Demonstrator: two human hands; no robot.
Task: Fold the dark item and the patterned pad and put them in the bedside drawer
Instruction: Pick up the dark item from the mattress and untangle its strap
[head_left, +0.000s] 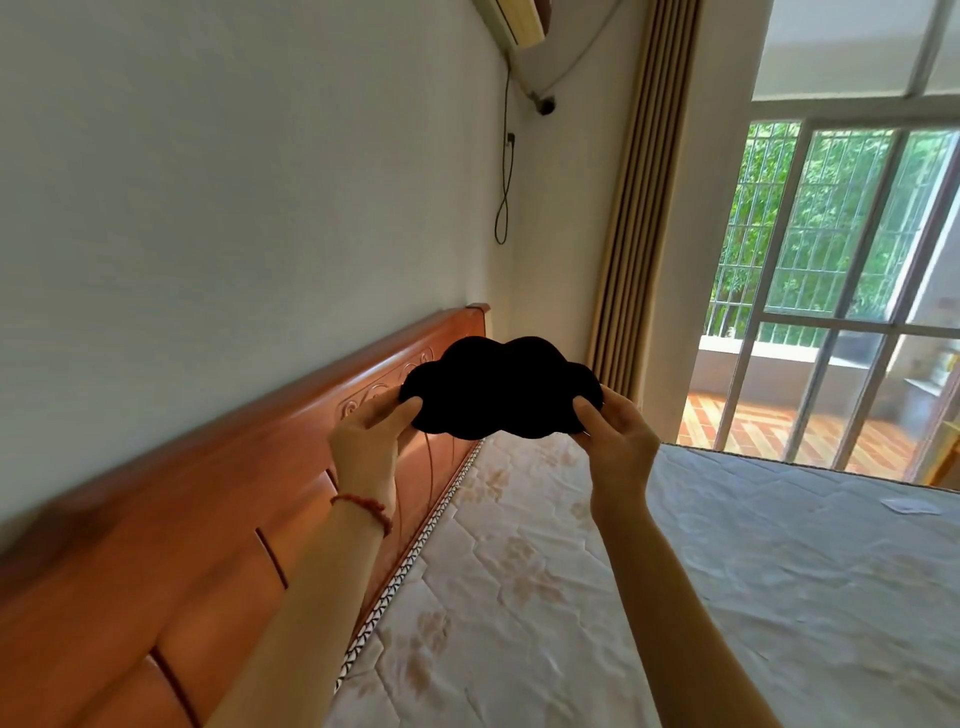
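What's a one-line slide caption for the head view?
Both hands, left hand and right hand, hold the dark item up by its ends above the mattress, beside the wooden headboard.

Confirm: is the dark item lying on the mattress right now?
No, the dark item is held up above the mattress, left hand and right hand gripping its ends.

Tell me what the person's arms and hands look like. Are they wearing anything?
Both arms are bare, with no sleeves showing. The left hand has a thin red braided string bracelet around its wrist. The right hand wears nothing: no ring, watch or glove shows.
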